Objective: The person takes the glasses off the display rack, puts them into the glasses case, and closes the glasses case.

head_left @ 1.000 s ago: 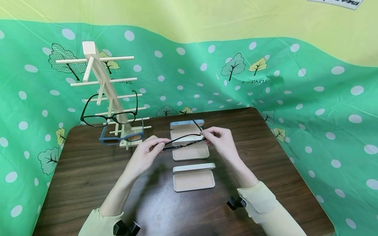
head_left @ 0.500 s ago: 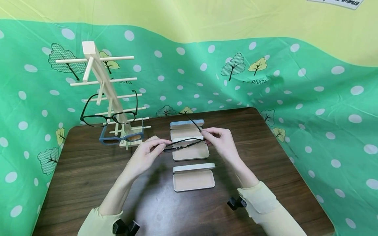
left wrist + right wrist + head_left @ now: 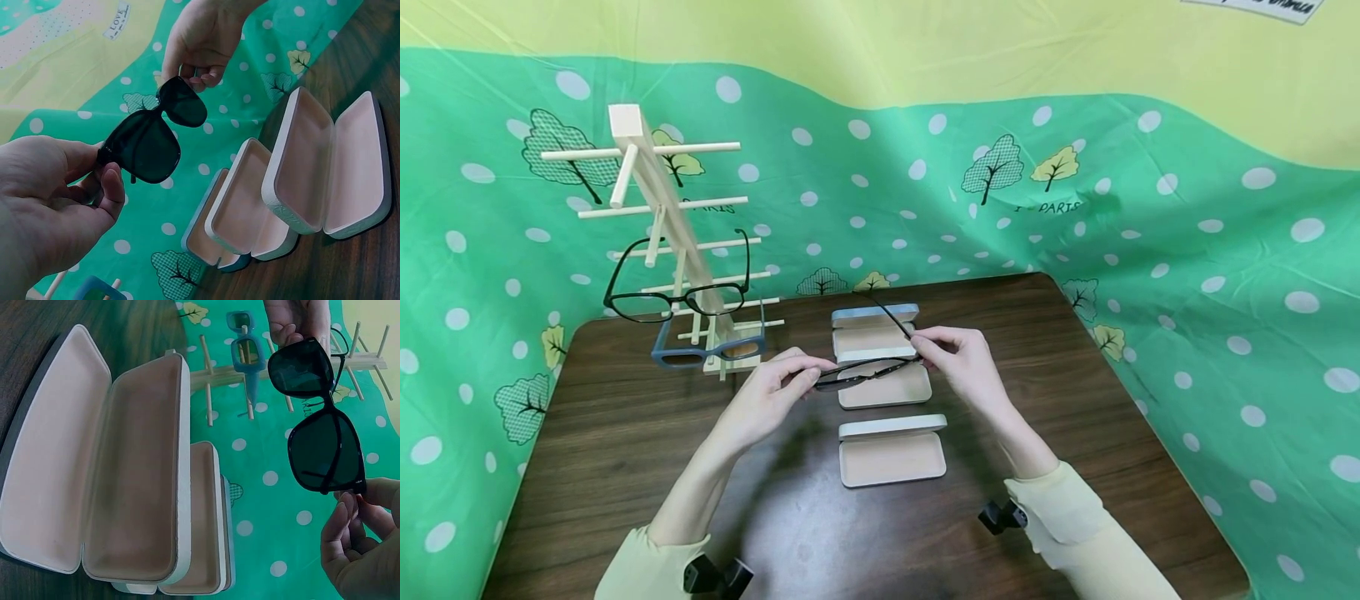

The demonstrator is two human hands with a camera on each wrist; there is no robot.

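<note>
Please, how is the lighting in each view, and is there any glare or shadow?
Head view: brightest, with glare on the table and a soft shadow left of the nearest case; left wrist view: dimmer; right wrist view: also dim, sunglasses very dark.

L hand (image 3: 772, 393), R hand (image 3: 961, 365) fwd & apart, both pinching.

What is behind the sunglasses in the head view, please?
Behind the sunglasses are the middle case and the blue case; they cover part of the middle case, unseen here.

Left: rack (image 3: 662, 192) blocks | Centre: 3 open cases (image 3: 891, 390), sunglasses (image 3: 147, 144) held above | Free: near-side tabletop (image 3: 865, 533)
</note>
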